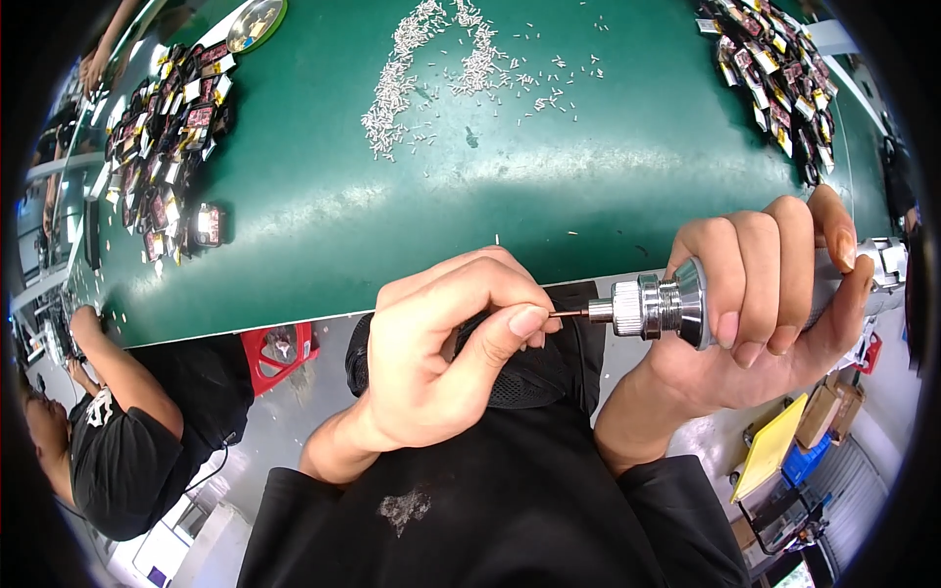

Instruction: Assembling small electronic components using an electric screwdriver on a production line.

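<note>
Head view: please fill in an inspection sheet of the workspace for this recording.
Surface: green tabletop, with bright reflections across it.
Things in hand: silver handheld tool, with a thin copper-coloured rod at its tip.
Clutter: small pale pins scattered at the far middle; heaps of small dark packs at left and right; a round dish at far left.
Hands: right hand wrapped around the tool; left hand pinching the rod.
Cables: dark cord beside the co-worker; any on the tool cannot be told.
Surroundings: co-worker at left, red stool, yellow panel at right.
</note>
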The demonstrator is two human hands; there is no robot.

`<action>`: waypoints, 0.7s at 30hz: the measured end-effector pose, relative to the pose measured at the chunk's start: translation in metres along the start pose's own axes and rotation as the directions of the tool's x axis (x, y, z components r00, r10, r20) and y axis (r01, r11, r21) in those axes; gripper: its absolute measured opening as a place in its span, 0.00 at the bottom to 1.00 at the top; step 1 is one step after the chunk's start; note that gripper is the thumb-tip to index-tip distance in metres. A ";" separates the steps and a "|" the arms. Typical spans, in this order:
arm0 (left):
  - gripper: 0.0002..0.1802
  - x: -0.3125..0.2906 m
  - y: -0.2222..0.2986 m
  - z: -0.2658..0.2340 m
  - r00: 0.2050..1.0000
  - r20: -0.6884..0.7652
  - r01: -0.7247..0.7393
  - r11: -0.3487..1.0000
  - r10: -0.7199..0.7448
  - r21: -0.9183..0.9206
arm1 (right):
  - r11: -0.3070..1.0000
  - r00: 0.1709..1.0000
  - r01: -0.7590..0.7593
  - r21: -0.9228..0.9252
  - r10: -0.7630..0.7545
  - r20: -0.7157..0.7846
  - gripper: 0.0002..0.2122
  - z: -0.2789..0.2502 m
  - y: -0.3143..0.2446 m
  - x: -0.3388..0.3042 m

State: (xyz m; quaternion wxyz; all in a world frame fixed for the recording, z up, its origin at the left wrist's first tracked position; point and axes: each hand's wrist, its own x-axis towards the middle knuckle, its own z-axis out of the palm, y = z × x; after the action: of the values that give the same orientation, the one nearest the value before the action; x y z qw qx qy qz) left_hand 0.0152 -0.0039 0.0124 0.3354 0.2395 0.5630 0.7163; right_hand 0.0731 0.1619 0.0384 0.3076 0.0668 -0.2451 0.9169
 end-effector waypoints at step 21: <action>0.15 0.155 0.080 -0.157 0.884 -0.147 -0.039 0.382 0.444 0.923 | 0.988 0.893 0.152 0.031 -0.124 -0.432 0.07 -0.048 0.004 0.006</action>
State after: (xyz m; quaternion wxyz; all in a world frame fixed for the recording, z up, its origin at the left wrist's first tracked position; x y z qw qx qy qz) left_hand -0.2177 -0.0004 0.0451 -0.0700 0.3219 0.8670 0.3738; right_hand 0.0674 0.1859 -0.0032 0.4161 -0.1092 -0.1369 0.8923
